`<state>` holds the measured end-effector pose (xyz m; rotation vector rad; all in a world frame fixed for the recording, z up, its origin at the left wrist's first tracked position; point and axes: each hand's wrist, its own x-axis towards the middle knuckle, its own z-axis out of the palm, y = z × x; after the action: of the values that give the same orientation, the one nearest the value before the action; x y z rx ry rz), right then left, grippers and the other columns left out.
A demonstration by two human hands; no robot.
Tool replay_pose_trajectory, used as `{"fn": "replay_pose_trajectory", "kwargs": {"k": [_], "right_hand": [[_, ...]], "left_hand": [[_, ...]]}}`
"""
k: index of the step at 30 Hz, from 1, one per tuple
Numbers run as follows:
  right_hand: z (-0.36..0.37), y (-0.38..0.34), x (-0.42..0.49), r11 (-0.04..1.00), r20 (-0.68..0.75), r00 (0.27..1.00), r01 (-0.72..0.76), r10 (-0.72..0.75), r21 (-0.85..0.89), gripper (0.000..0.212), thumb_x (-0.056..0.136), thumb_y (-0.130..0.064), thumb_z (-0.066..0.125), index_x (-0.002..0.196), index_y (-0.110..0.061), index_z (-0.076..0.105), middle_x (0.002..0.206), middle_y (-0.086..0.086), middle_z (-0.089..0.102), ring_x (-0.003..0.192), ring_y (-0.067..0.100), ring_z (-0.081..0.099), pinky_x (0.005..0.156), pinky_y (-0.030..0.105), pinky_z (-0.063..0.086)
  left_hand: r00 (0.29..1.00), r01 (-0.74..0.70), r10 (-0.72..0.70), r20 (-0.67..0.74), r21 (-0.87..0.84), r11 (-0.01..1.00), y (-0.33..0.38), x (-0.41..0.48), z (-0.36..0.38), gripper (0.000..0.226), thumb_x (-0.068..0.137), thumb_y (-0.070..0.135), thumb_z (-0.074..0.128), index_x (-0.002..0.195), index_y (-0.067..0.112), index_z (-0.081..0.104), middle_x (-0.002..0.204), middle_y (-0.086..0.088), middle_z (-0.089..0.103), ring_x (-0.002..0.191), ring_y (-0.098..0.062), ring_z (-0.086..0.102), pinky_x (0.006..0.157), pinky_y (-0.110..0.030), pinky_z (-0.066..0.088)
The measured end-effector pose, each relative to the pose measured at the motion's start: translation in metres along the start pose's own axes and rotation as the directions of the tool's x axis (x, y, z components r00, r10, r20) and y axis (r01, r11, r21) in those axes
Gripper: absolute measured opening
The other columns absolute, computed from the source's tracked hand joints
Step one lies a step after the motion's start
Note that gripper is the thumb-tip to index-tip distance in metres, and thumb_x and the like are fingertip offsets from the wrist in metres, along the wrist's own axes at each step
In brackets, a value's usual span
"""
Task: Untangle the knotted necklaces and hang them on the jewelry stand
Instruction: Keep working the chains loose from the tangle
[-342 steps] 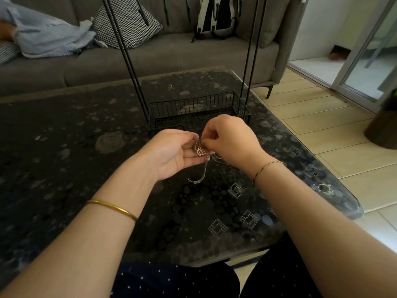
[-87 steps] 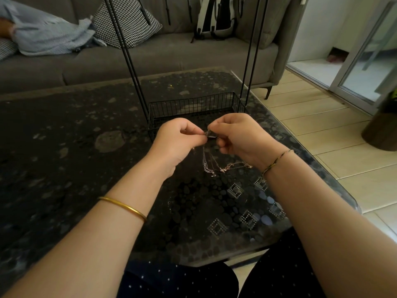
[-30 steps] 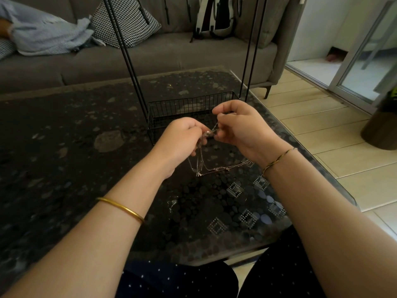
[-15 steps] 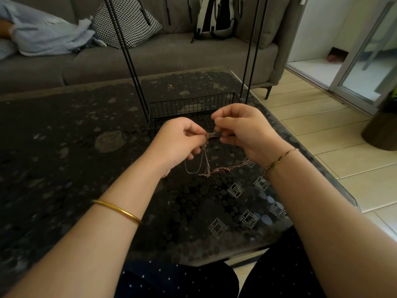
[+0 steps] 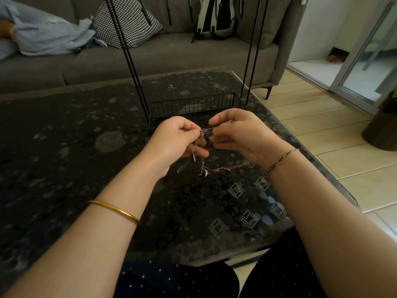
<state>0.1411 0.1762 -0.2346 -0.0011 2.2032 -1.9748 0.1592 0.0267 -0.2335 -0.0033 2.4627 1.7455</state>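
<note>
- Sofa [image 5: 150, 59] fills the 12 o'clock end of the view, with a checked cushion [image 5: 126, 20] at 11 and a backpack [image 5: 217, 16] leaning at 12–1.
- Dark pebble-pattern glass surface [image 5: 64, 158] takes up most of the middle, running from 9 o'clock across to about 3.
- Jewelry stand [image 5: 193, 106] sits on the surface at 12 o'clock just past the hands: a black wire basket base with thin rods going up out of frame. Nothing hanging on it as far as I can see; its top is cut off.
- Left hand [image 5: 174, 143], dead centre, has thumb and forefinger pinched on the knot, other fingers loosely curled under it.
- Right hand [image 5: 238, 134], just at 3 o'clock of the left, is pinching the same clump from the other side, lower fingers half open.
- Knotted necklaces [image 5: 204, 147] are held up between the two hands above the surface. A loop droops toward 6 o'clock and a thin strand [image 5: 229, 168] trails toward the right wrist.
- Step-wise I'd say this is still the untangling bit, hanging hasn't started. Next move probably wants a gentle tease-apart at the pinch point, loosening one strand rather than yanking, since thin chains tighten up fast.
</note>
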Motion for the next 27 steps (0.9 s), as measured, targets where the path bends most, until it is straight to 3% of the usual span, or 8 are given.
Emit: {"fn": "replay_pose_trajectory", "kwargs": {"k": [7, 9, 12, 15, 21, 27], "right_hand": [[0.001, 0.001, -0.003, 0.966, -0.037, 0.996, 0.070, -0.081, -0.248, 0.007, 0.085, -0.010, 0.061, 0.081, -0.016, 0.063, 0.085, 0.000, 0.062, 0.089, 0.016, 0.059, 0.081, 0.036, 0.054], [0.003, 0.001, -0.004, 0.957, 0.007, 0.996, 0.090, -0.091, -0.275, 0.003, 0.084, -0.017, 0.065, 0.083, -0.014, 0.065, 0.088, 0.002, 0.066, 0.087, 0.015, 0.061, 0.077, 0.034, 0.054], [0.006, 0.004, -0.003, 0.891, 0.004, 0.978, 0.190, -0.207, -0.411, 0.014, 0.079, -0.022, 0.073, 0.085, -0.010, 0.068, 0.083, 0.001, 0.067, 0.076, 0.013, 0.061, 0.069, 0.028, 0.053], [0.008, 0.005, -0.002, 0.820, -0.024, 0.952, 0.251, -0.307, -0.514, 0.008, 0.079, -0.019, 0.073, 0.079, -0.014, 0.067, 0.082, 0.001, 0.068, 0.079, 0.015, 0.064, 0.075, 0.032, 0.055], [0.000, 0.003, -0.001, 0.844, -0.093, 0.954, 0.203, -0.284, -0.497, 0.005, 0.084, -0.015, 0.067, 0.080, -0.012, 0.068, 0.076, 0.000, 0.066, 0.068, 0.011, 0.058, 0.069, 0.030, 0.053], [-0.002, 0.001, -0.003, 0.972, -0.033, 0.997, 0.059, -0.069, -0.227, 0.008, 0.088, -0.010, 0.061, 0.081, -0.013, 0.063, 0.077, 0.003, 0.067, 0.076, 0.014, 0.064, 0.076, 0.030, 0.054]], "left_hand": [[0.997, 0.082, -0.079, 0.027, -0.141, 0.987, 0.003, 0.000, -0.001, 0.017, 0.101, 0.016, 0.043, 0.106, 0.009, 0.058, 0.092, -0.006, 0.074, 0.075, -0.018, 0.074, 0.069, -0.029, 0.058], [0.995, 0.095, -0.089, 0.039, -0.169, 0.981, 0.002, 0.000, -0.001, 0.020, 0.102, 0.016, 0.042, 0.110, 0.007, 0.058, 0.093, -0.006, 0.074, 0.076, -0.019, 0.074, 0.073, -0.031, 0.057], [0.993, 0.109, -0.099, 0.059, -0.198, 0.974, 0.002, 0.000, 0.000, 0.023, 0.103, 0.017, 0.040, 0.115, 0.005, 0.055, 0.096, -0.008, 0.073, 0.079, -0.022, 0.074, 0.078, -0.036, 0.056], [0.992, 0.121, -0.107, 0.073, -0.220, 0.968, 0.002, 0.000, 0.000, 0.023, 0.104, 0.018, 0.037, 0.115, 0.005, 0.053, 0.095, -0.009, 0.074, 0.079, -0.024, 0.074, 0.078, -0.037, 0.056], [0.990, 0.138, -0.135, 0.024, -0.193, 0.972, 0.002, 0.000, -0.002, 0.017, 0.103, 0.015, 0.039, 0.101, 0.010, 0.055, 0.082, -0.009, 0.075, 0.074, -0.020, 0.074, 0.063, -0.030, 0.059], [0.988, 0.144, -0.150, -0.027, -0.157, 0.977, 0.001, 0.004, -0.001, 0.016, 0.101, 0.012, 0.042, 0.094, 0.011, 0.057, 0.083, -0.007, 0.068, 0.076, -0.018, 0.070, 0.077, -0.034, 0.058]]}}
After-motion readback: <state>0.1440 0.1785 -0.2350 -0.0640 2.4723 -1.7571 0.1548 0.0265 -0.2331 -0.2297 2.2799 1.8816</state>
